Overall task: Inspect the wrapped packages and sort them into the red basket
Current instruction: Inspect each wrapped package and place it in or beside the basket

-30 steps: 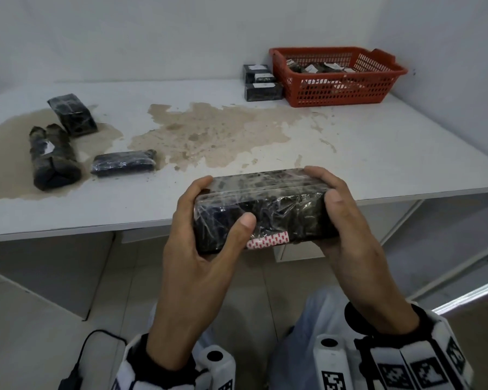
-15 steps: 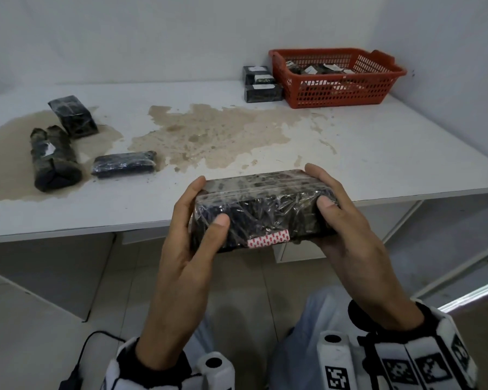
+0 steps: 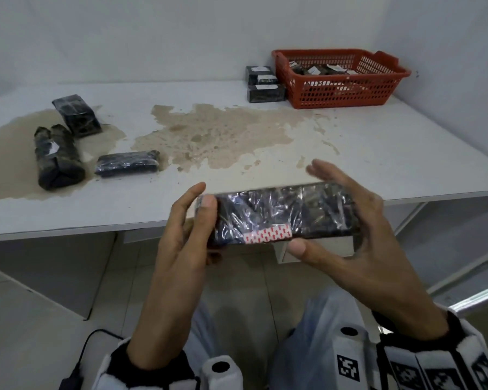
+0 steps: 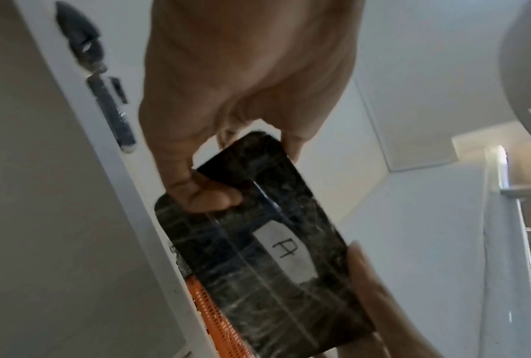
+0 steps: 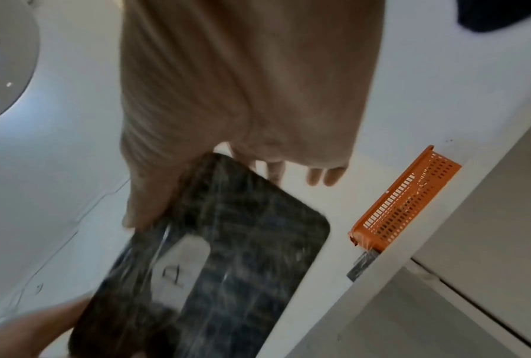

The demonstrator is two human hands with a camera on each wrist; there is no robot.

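Note:
I hold a dark plastic-wrapped package (image 3: 279,215) in front of the table's near edge, long side across. A strip of red-and-white tape is on the face toward me. Its underside carries a white label marked "A" (image 4: 284,252), also seen in the right wrist view (image 5: 178,266). My left hand (image 3: 202,199) pinches the left end, thumb on the near face and fingers behind. My right hand (image 3: 316,209) cups the right end, with the thumb below and straight fingers spread clear above it. The red basket (image 3: 338,91) stands at the far right of the table with several wrapped packages inside.
Three wrapped packages (image 3: 76,115) (image 3: 57,159) (image 3: 127,164) lie at the left of the white table (image 3: 378,153). A few dark boxes (image 3: 265,85) sit stacked against the basket's left side. A brown stain (image 3: 217,136) spreads across the middle. Walls close off the back and right.
The right fingers have lifted off the package's top and spread out, and the thumb has dropped beneath it. The left thumb has slid to the left end. The package has turned slightly.

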